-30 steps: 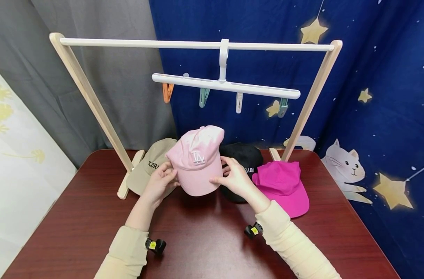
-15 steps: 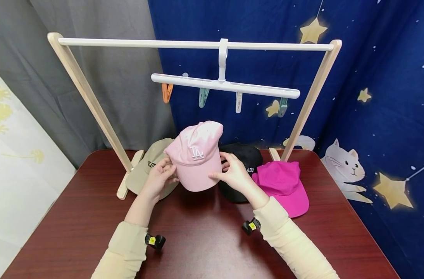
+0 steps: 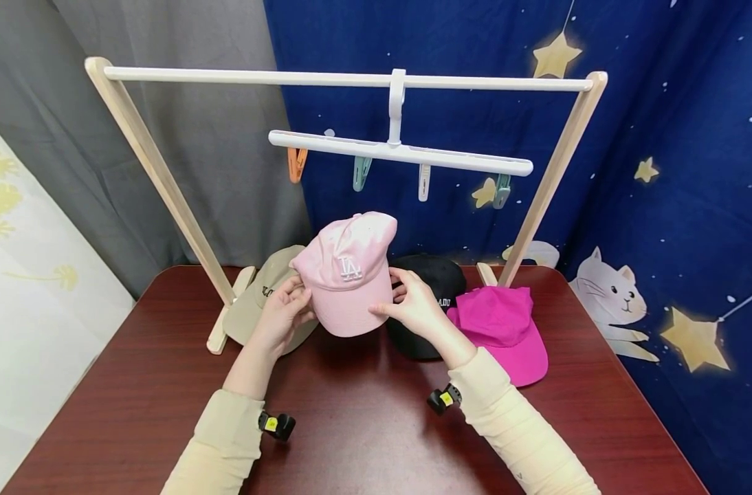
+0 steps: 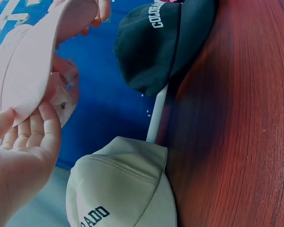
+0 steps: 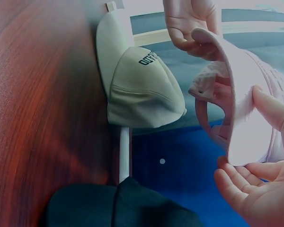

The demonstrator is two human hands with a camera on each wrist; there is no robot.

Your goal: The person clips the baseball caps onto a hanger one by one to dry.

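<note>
A: what's that table [image 3: 363, 426] like?
B: reddish-brown wood grain, bit of a shine, rounded back corners.
A: nice, and what's sitting on it?
B: three baseball caps toward the back. Beige cap [image 3: 246, 317] on the left by the left rack foot [image 3: 218, 335], black COLORADO cap [image 3: 439, 276] right of centre, then a magenta cap [image 3: 502, 326] just beside it, brim facing the near side. The right rack foot [image 3: 487, 273] stands behind that one.
</note>
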